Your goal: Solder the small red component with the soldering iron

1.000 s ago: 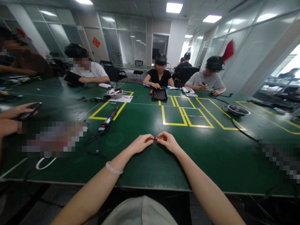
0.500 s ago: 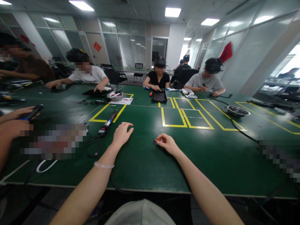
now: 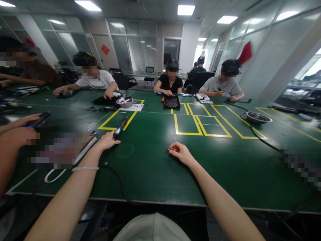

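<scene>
At the rear end of a black and blue pen-shaped corded tool (image 3: 121,126), which looks like an electric screwdriver, is my left hand (image 3: 108,140). Its thumb stands apart from the fingers, with the tool's rear end between them; the tool lies on the table with its thin tip pointing away. My right hand (image 3: 181,152) is closed in a pinch on a small red and black piece (image 3: 168,150), held low over the table, too small to name. Most of the piece is hidden by the fingers.
Yellow tape outlines (image 3: 188,134) mark the green table (image 3: 155,180). A black tray (image 3: 172,102), a metal bowl (image 3: 125,101) and another round bowl (image 3: 259,117) stand farther off. A black cable (image 3: 119,179) runs beside my left arm. Several people sit around the table.
My left hand has moved left, from bare table to the rear end of the corded tool. My right hand keeps its pinch on the small piece, nearly still.
</scene>
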`<state>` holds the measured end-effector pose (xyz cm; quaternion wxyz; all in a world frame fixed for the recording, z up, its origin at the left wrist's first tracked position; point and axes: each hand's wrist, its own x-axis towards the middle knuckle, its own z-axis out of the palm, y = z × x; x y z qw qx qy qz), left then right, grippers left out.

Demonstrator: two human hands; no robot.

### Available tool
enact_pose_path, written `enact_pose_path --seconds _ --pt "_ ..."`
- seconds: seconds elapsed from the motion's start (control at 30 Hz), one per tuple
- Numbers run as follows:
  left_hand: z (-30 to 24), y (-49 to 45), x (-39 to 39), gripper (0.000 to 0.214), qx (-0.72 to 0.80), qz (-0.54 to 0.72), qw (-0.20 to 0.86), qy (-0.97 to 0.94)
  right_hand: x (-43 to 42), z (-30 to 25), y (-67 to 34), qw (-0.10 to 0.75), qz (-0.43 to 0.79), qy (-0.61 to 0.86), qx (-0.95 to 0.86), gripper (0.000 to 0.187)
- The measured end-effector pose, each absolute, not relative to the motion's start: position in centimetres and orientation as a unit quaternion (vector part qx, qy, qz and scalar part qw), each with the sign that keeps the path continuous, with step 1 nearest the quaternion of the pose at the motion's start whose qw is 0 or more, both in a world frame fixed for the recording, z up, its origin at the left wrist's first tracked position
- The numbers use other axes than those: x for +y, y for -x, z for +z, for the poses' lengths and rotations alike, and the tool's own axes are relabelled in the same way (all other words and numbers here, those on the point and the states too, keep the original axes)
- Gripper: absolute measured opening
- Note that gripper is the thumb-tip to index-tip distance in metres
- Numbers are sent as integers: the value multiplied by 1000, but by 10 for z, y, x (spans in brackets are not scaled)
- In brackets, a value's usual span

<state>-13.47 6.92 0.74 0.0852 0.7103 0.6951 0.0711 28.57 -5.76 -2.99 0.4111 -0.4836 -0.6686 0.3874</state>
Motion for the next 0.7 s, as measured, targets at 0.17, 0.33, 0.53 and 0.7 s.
enact_pose_path --seconds 0.17,0.33,0.53,0.7 --pt "5 114 58 64 699 47 58 -712 -55 -35 -285 407 390 483 -670 23" --pt "8 65 27 63 680 43 55 -730 -56 -34 -284 409 391 481 -670 23" --pt "12 -17 -11 62 615 72 62 -783 -56 -33 -284 416 385 480 -670 23" --pt "11 -73 -30 55 577 76 57 -811 -58 -30 -282 422 383 477 -669 22"
